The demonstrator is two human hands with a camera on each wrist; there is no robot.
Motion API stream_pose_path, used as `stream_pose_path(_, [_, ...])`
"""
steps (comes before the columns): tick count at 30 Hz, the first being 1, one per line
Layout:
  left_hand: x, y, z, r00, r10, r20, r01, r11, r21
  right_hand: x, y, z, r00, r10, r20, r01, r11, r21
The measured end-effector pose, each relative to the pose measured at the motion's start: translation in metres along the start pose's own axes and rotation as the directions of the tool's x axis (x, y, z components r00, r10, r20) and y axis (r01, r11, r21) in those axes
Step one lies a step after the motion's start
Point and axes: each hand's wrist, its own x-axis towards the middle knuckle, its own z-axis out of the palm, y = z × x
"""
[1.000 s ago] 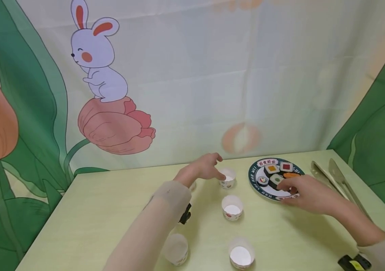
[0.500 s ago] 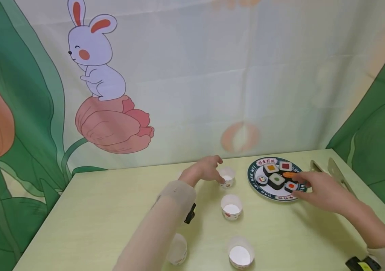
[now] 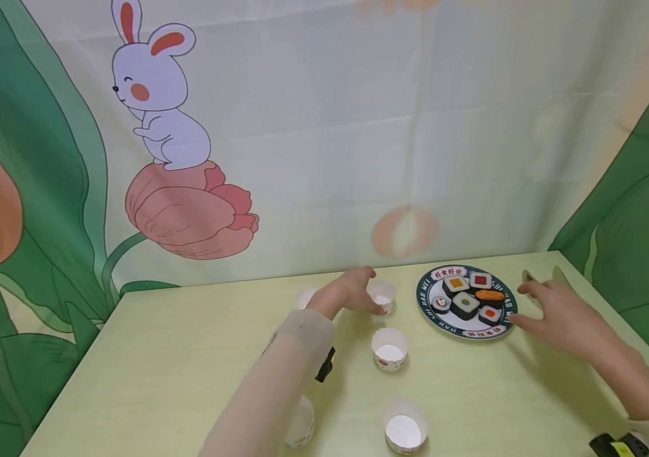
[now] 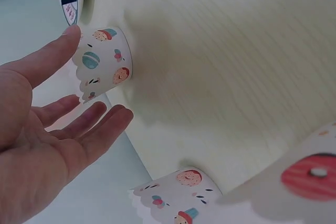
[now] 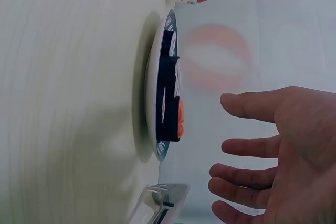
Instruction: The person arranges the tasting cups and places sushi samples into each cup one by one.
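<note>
My left hand (image 3: 353,291) is at a white paper baking cup (image 3: 382,298) near the back of the table. In the left wrist view its thumb overlaps the rim of this patterned cup (image 4: 106,59), and the loosely spread fingers (image 4: 107,132) lie at the other side. Whether the thumb touches it I cannot tell. Just right of a round plate (image 3: 424,310) with a dark blue lettered rim, my right hand (image 3: 566,317) hovers with nothing in it, fingers apart. Several toy sushi pieces sit on the plate, among them a green-centred roll (image 3: 464,305) and an orange-topped one (image 3: 490,295).
Two other cups stand in front of the back one, a middle cup (image 3: 389,349) and a front cup (image 3: 406,426). The left sleeve partly hides another cup (image 3: 301,424). Silver utensils (image 5: 157,200) lie beyond the right hand. A printed curtain (image 3: 313,158) hangs behind the table.
My right hand has drawn back to the right from above the plate, uncovering the sushi pieces and now covering most of the utensils. The left hand stays at the back cup, shifting slightly.
</note>
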Motion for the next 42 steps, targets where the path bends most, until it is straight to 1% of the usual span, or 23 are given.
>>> stream_pose_path(4, [0.002,-0.001,0.004,1.0,0.012,-0.008,-0.012,1.0,-0.008,0.0,0.006,-0.001,1.0,0.014,-0.001,-0.014,0.999,-0.03])
stream_pose_path(8, [0.003,-0.002,0.008,1.0,0.002,-0.009,-0.002,1.0,-0.022,0.0,0.014,-0.002,0.999,0.044,0.005,-0.044,0.998,-0.048])
stream_pose_path(13, [0.004,-0.003,0.011,1.0,-0.006,-0.01,0.005,1.0,-0.026,-0.001,0.026,-0.003,0.995,0.096,0.004,-0.096,0.994,-0.045])
stream_pose_path(17, [0.003,-0.006,0.012,1.0,-0.009,-0.023,0.008,0.999,-0.035,-0.004,0.036,-0.003,0.993,0.119,0.015,-0.118,0.992,-0.047])
stream_pose_path(21, [0.004,-0.009,0.012,0.999,0.0,-0.032,-0.001,0.999,-0.051,-0.005,0.043,-0.003,0.991,0.131,0.03,-0.129,0.99,-0.056])
stream_pose_path(26, [0.006,-0.012,0.012,0.999,0.025,-0.042,-0.029,0.995,-0.096,-0.008,0.05,-0.003,0.986,0.16,0.053,-0.156,0.986,-0.058])
stream_pose_path(30, [0.008,-0.013,0.011,0.997,0.059,-0.043,-0.063,0.992,-0.106,-0.01,0.055,-0.003,0.983,0.169,0.072,-0.164,0.984,-0.066])
stream_pose_path(33, [0.008,-0.013,0.011,0.996,0.078,-0.047,-0.083,0.992,-0.1,-0.01,0.058,-0.002,0.983,0.16,0.086,-0.155,0.986,-0.07])
stream_pose_path(38, [0.007,-0.011,0.008,0.995,0.087,-0.041,-0.09,0.992,-0.084,-0.009,0.061,-0.004,0.984,0.132,0.116,-0.128,0.991,-0.037])
stream_pose_path(42, [0.007,-0.008,0.006,0.997,0.078,-0.027,-0.08,0.994,-0.071,-0.01,0.064,-0.005,0.981,0.129,0.142,-0.129,0.992,-0.008])
